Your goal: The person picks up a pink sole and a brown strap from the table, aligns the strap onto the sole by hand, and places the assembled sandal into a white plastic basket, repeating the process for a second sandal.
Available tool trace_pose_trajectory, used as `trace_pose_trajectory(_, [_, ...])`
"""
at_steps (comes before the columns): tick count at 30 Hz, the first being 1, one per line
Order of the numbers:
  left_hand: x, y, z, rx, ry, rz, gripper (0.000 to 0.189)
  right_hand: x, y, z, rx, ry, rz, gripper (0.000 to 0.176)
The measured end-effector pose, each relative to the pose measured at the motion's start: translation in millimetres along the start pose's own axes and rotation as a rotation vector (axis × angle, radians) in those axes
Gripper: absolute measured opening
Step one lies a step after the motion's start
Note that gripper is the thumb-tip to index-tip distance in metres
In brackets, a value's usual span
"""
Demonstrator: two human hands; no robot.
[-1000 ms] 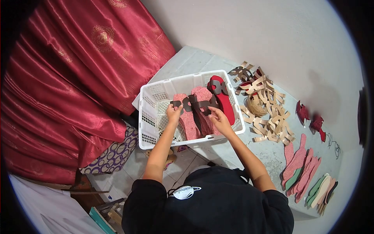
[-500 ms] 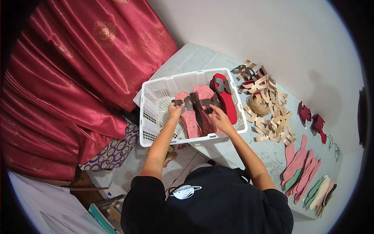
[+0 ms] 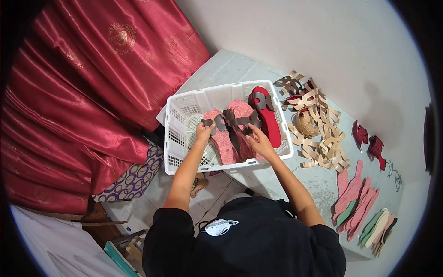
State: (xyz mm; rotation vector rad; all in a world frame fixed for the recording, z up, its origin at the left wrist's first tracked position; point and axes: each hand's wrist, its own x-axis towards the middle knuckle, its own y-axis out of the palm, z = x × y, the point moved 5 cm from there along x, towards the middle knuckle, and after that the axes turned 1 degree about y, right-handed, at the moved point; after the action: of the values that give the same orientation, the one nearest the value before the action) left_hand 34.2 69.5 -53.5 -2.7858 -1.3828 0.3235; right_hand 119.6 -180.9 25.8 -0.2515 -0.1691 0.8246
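Observation:
A white plastic basket (image 3: 290, 150) holds pink speckled shoe soles with dark brown sandal straps (image 3: 237, 121) lying across them. At the basket's left part, my left hand (image 3: 204, 132) is closed on the end of a dark strap over the left pink sole (image 3: 224, 148). My right hand (image 3: 261, 143) pinches another part of the dark straps, over the right pink sole (image 3: 240, 109); its fingertips are partly hidden. Along the basket's right wall lies a red sandal (image 3: 271, 121) with a dark strap, touched by neither hand.
The basket stands on a grey table (image 3: 318, 189). To its right lie a heap of beige straps (image 3: 325, 138), dark red straps (image 3: 376, 147), more pink soles (image 3: 349, 189) and several green, cream and black soles (image 3: 379, 227). A red curtain (image 3: 92, 92) hangs at left.
My left hand has shifted slightly left and down with the strap end, and the left pink sole has moved a little left. My right hand stays nearly in place.

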Motion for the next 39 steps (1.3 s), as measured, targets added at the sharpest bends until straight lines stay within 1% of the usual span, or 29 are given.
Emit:
trace_pose_trajectory(2, [-6, -2, -7, -0.061, -0.005, -0.016, 0.024, 0, 0, 0, -0.008, 0.006, -0.004, 0.052])
trace_pose_trajectory(4, [-5, -2, -6, -0.055, -0.013, -0.015, 0.024, 1, 1, -1, -0.02, 0.009, -0.006, 0.052])
trace_pose_trajectory(6, [0, -1, -1, -0.054, -0.021, -0.015, 0.024, 0, 0, 2, 0.038, -0.03, -0.069, 0.049])
trace_pose_trajectory(8, [10, 0, 10, 0.013, 0.013, 0.027, 0.028, 1, -1, 1, 0.021, -0.031, -0.064, 0.049])
trace_pose_trajectory(10, [8, 5, 9, -0.002, 0.026, 0.018, 0.028, 0, -2, 7, 0.005, -0.031, -0.057, 0.049])
trace_pose_trajectory(13, [3, 9, 3, -0.021, 0.036, 0.007, 0.028, -2, -1, 8, 0.025, 0.026, -0.02, 0.048])
trace_pose_trajectory(14, [1, 10, 1, -0.028, 0.033, 0.007, 0.029, -1, 0, 7, -0.003, -0.002, -0.023, 0.048])
trace_pose_trajectory(16, [13, 8, 17, -0.004, 0.06, 0.01, 0.028, 0, -1, 7, -0.033, -0.033, -0.028, 0.048])
trace_pose_trajectory(19, [15, 8, 21, 0.079, 0.05, 0.001, 0.029, 1, -1, 6, -0.023, -0.031, -0.032, 0.048])
trace_pose_trajectory(21, [12, 8, 16, 0.173, 0.075, -0.05, 0.031, 1, 0, 4, -0.005, -0.02, -0.028, 0.048])
trace_pose_trajectory(25, [2, 14, 3, 0.265, 0.08, -0.115, 0.033, 2, 1, 4, -0.014, -0.022, -0.024, 0.047])
trace_pose_trajectory(27, [0, 18, -3, 0.425, 0.149, -0.143, 0.033, 1, 2, 5, -0.03, -0.035, -0.003, 0.047])
trace_pose_trajectory(28, [0, 18, -1, 0.425, 0.15, -0.142, 0.033, 1, 3, 6, -0.03, -0.034, -0.004, 0.047])
trace_pose_trajectory(30, [2, 19, 4, 0.319, 0.18, -0.086, 0.035, -2, 2, 9, -0.057, -0.074, -0.017, 0.047])
trace_pose_trajectory(31, [6, 19, 9, 0.261, 0.139, -0.064, 0.036, -3, 0, 10, -0.058, -0.072, -0.019, 0.047])
trace_pose_trajectory(32, [8, 19, 13, 0.261, 0.138, -0.063, 0.036, -3, -1, 11, -0.063, -0.075, -0.01, 0.047])
trace_pose_trajectory(34, [-5, 17, -9, 0.4, 0.344, -0.118, 0.034, -4, -1, 12, -0.067, -0.075, 0.002, 0.046])
trace_pose_trajectory(35, [-10, 16, -14, 0.4, 0.343, -0.118, 0.034, -5, -2, 12, -0.053, -0.082, 0.009, 0.046])
trace_pose_trajectory(37, [-22, 17, -33, 0.741, 0.492, -0.201, 0.042, -5, -3, 13, -0.037, -0.088, 0.016, 0.045])
trace_pose_trajectory(38, [-28, 16, -39, 0.742, 0.492, -0.2, 0.042, -5, -3, 13, -0.045, -0.097, 0.018, 0.045])
trace_pose_trajectory(39, [-34, 16, -45, 0.868, 0.483, -0.195, 0.048, -5, -3, 13, -0.053, -0.108, 0.02, 0.045])
